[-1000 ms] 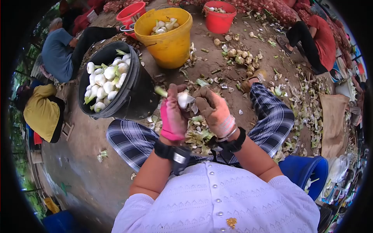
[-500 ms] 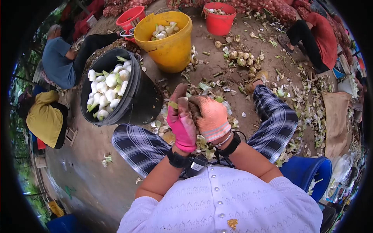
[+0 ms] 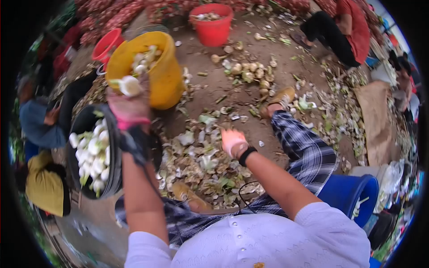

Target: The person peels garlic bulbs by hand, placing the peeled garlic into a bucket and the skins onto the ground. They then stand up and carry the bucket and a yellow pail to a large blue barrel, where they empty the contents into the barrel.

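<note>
**Peeled bulb carried out to the buckets**

The ground (image 3: 214, 85) of bare earth carries everything: a black bucket (image 3: 111, 178) at its left edge, filled with white peeled bulbs; a yellow bucket (image 3: 165, 76) just beyond it, toward the upper left, also holding peeled bulbs; a red bucket (image 3: 213, 27) near the upper edge; a blue bucket (image 3: 353, 196) at the lower right. A heap of husks and green trimmings (image 3: 201, 165) lies between the person's plaid-trousered legs, and a small pile of unpeeled bulbs (image 3: 250, 71) sits well beyond it. The left hand (image 3: 129, 105), in a pink glove, is raised over the near rim of the yellow bucket, fingers closed around one white peeled bulb (image 3: 129, 85). The right hand (image 3: 232, 140), gloved too, hangs low above the trimmings; whether its fingers are spread or curled cannot be told. The step in hand appears to be depositing a finished bulb. The next move would call for releasing it squarely over a bucket mouth, then reaching for an unpeeled bulb.
</note>
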A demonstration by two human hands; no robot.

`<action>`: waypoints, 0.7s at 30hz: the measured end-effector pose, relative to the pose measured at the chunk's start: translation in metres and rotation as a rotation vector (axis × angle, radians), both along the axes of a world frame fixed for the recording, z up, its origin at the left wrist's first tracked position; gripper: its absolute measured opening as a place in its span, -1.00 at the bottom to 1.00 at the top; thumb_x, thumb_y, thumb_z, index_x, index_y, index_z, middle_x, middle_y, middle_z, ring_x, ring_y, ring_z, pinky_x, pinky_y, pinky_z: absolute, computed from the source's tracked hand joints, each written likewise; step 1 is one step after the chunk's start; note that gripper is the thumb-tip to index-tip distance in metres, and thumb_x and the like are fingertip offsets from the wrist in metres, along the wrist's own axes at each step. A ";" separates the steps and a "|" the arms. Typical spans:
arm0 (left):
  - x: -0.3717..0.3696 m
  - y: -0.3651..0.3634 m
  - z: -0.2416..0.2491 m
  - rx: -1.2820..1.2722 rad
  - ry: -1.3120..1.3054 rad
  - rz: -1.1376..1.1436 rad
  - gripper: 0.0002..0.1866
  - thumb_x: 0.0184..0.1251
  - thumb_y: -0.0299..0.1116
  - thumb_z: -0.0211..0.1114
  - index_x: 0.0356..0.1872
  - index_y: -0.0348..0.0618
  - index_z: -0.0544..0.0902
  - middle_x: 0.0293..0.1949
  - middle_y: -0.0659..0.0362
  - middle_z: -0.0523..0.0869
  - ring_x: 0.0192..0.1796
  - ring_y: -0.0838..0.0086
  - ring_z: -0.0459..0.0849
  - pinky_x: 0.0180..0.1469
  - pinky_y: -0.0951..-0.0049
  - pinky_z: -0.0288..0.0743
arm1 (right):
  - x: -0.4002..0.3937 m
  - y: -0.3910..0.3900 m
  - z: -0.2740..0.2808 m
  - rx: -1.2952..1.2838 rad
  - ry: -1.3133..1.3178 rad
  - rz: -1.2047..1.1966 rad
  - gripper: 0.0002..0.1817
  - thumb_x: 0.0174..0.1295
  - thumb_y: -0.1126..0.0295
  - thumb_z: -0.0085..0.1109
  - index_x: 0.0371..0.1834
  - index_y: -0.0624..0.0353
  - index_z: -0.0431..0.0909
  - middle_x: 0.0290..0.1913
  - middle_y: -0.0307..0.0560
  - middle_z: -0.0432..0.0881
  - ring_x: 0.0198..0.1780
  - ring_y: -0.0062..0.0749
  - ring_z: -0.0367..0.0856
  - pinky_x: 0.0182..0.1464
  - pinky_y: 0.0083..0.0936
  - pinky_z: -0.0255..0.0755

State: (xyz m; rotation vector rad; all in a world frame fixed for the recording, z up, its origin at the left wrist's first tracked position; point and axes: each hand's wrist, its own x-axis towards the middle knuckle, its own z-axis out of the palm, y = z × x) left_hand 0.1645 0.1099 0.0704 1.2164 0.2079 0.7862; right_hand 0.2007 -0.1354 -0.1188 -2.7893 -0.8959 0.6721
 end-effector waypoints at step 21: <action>-0.035 -0.096 -0.127 1.188 0.710 -0.178 -0.27 -0.07 -0.69 0.19 0.29 -0.13 0.35 0.27 -0.05 0.35 0.28 0.15 0.40 0.17 0.33 0.43 | 0.090 0.042 -0.043 0.930 0.717 -0.130 -0.21 -0.03 0.46 0.33 0.32 0.11 0.14 -0.05 0.01 0.57 -0.14 -0.31 0.56 -0.10 -0.42 0.51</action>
